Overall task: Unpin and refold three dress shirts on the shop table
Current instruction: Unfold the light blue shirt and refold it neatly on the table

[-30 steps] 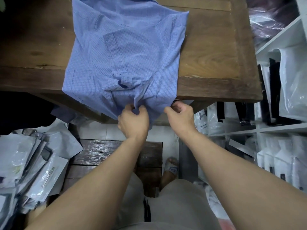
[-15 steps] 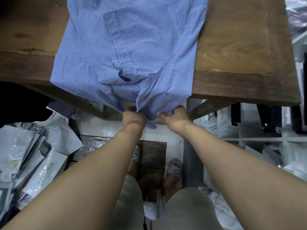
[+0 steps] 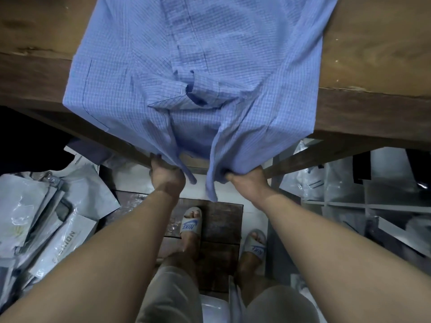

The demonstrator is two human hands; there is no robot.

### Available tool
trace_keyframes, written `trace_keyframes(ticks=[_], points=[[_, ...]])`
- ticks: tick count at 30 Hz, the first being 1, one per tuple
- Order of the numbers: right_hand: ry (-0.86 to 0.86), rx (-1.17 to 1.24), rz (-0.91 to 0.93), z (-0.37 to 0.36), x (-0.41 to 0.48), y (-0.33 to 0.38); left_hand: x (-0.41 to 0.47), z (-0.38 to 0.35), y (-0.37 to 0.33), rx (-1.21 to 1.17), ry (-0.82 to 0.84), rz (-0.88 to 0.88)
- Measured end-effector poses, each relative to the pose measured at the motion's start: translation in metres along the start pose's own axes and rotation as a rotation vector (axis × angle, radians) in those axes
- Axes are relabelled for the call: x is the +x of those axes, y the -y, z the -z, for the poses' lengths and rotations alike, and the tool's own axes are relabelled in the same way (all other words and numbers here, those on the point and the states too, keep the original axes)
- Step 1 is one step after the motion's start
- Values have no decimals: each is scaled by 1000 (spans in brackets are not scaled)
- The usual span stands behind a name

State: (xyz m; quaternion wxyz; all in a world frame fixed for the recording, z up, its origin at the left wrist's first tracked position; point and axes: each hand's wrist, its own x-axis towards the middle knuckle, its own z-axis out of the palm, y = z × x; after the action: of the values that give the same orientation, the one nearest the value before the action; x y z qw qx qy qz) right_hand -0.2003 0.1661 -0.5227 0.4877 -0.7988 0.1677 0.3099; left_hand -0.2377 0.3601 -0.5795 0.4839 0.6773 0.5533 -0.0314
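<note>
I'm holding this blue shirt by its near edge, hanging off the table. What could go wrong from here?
1. The left hand and right hand both grip the shirt below the table edge. More pull may drag it off.
2. The cloth is bunched at the middle, between the hands, so creases may end up in the fold.

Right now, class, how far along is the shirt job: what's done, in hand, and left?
Done: one blue checked shirt lies spread on the wooden table, a sleeve laid across it. In hand: the left hand and right hand each grip its edge hanging over the near side. Left: the final folds; no other shirt shows, so two may remain.
</note>
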Motion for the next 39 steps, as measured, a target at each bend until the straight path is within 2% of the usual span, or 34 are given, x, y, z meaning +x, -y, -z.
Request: trace_keyframes(ticks=[2, 5, 6, 9, 11, 12, 13, 15, 16, 19, 20, 24, 28, 31, 35, 39], points=[[-46, 47, -39, -7, 7, -6, 10, 1, -3, 1, 35, -158], [-54, 142, -96, -20, 9, -14, 15, 10, -14, -37, 33, -218], [-52, 122, -93, -23, 8, -16, 16, 13, -15, 32, 46, -253], [-39, -68, -16, -28, 7, -15, 23, 13, -19, 16, 48, -314], [-76, 152, -52, -33, 8, -11, 28, 13, -21, -34, 50, -343], [-81, 259, -99, -37, 12, -11, 31, 13, -19, -44, 62, -346], [-82, 198, -89, -37, 17, -13, 34, 13, -16, -55, 73, -331], [-98, -120, -16, -39, 22, -22, 37, 13, -10, -30, 78, -314], [-161, -163, -22, -43, 27, -30, 36, 14, -8, -13, 78, -321], [-277, 60, -121, -47, 29, -40, 30, 18, 5, -1, 76, -300], [-283, 44, -134, -48, 27, -40, 29, 21, 11, -1, 87, -276], [-215, 1, -178, -41, 25, -53, 29, 28, 34, -11, 164, -88], [-175, -40, -185, -33, 25, -64, 26, 27, 52, -5, 195, -13], [-119, -44, -171, -30, 22, -66, 17, 27, 55, -17, 183, -27], [-67, -144, -46, -26, 5, -64, -7, 32, 47, 63, 140, -140], [-14, -173, -151, -18, -26, -61, -40, 49, 48, 223, 144, -139]])
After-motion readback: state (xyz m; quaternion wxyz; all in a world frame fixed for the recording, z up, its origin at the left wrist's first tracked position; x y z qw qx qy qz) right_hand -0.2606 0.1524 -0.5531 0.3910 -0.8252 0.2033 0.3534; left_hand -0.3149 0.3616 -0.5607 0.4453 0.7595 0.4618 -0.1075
